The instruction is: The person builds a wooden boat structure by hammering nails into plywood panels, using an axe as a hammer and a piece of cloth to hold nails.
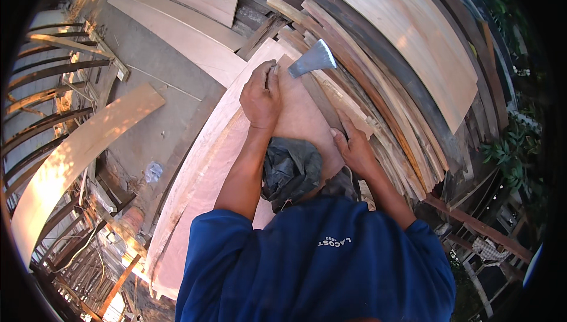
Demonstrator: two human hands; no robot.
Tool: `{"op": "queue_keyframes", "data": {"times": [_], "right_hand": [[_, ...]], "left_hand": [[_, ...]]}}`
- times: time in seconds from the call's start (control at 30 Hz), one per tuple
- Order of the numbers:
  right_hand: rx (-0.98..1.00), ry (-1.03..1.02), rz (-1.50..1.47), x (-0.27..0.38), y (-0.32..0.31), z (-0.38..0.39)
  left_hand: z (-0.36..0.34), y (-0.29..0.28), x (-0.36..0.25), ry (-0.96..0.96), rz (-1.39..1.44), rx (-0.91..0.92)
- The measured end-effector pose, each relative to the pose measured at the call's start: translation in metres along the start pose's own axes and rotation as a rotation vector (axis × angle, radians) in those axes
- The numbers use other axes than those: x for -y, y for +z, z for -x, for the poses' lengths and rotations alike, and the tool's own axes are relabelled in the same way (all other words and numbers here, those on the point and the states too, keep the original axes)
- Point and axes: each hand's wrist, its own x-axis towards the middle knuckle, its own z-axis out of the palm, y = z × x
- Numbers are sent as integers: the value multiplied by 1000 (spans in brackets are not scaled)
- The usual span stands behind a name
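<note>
The reddish plywood sheet (295,118) lies under both hands, its long axis running away from the person. The right hand (354,148) presses spread fingers on its right edge; farther along, the left hand (261,94) grips a hatchet (313,59), blade just beyond the sheet's far corner, over stacked strips (378,115).

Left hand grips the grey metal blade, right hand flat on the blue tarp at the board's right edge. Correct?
Almost. The head view shows the left hand gripping the grey metal blade, but the right hand rests on the reddish wooden board, not a blue tarp.
</note>
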Motion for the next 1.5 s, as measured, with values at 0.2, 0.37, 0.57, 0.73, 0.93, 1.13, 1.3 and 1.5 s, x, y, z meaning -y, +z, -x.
{"op": "queue_keyframes", "data": {"times": [0.2,0.37,0.57,0.73,0.93,1.13,1.3,1.5], "right_hand": [[-41,-94,-24,1,0,1],[-174,-319,210,32,-6,4],[-306,-533,326,46,-9,-1],[-197,-411,359,53,-18,-3],[-471,-653,284,58,-22,0],[-316,-569,469,46,-36,-26],[-462,-654,-160,38,-38,-13],[-316,-622,427,53,-52,-33]], "left_hand": [[-3,1,-4,89,-63,32],[-4,3,4,126,-93,29],[-4,1,4,93,-107,41],[-1,-2,6,81,-94,50],[-4,-7,-2,-170,115,29],[-1,-9,7,-215,82,59],[-2,-9,6,-166,192,-5],[6,-8,11,-143,197,-25]]}}
